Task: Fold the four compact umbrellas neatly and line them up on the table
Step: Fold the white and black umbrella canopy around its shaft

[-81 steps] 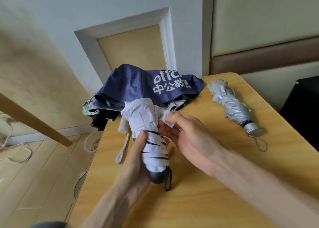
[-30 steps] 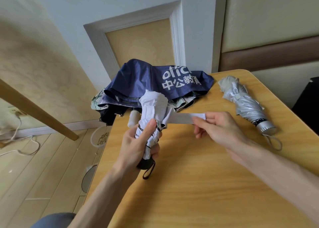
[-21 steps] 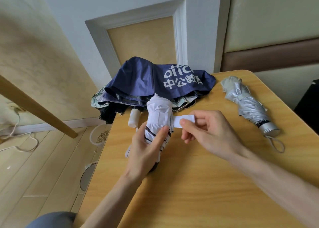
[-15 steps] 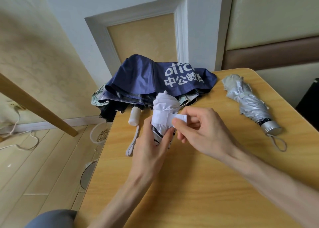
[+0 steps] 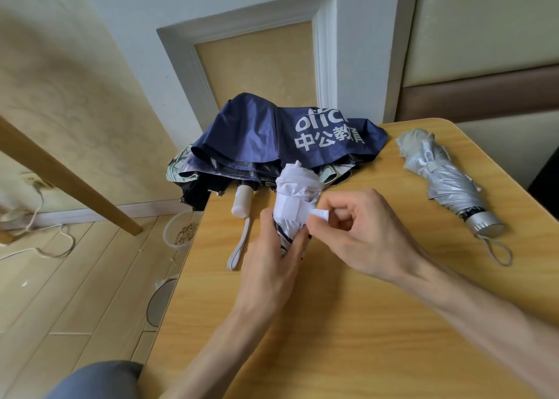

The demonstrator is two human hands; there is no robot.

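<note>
My left hand [image 5: 272, 265] grips a rolled white umbrella with dark stripes [image 5: 295, 187] upright over the wooden table [image 5: 348, 323]. My right hand [image 5: 360, 232] pinches the end of its white closing strap [image 5: 319, 215], which is wound across the canopy. Behind it a navy umbrella with white lettering [image 5: 272, 135] lies half open over the table's far left corner, on top of another loose patterned umbrella [image 5: 177, 168]. A white handle with a wrist loop [image 5: 242, 202] sticks out from under them. A folded silver umbrella [image 5: 447, 184] lies at the right.
The table's left edge runs just beside my left hand. Below it on the wood floor stand a clear bowl of grain [image 5: 181, 232] and a dark round dish [image 5: 158, 302]. A wooden rail [image 5: 66, 181] slants at the left. Cables trail on the floor.
My right hand pulled the strap out to the right, then wound it back around the white umbrella, and now pinches its end close against the canopy. My left hand kept its grip.
</note>
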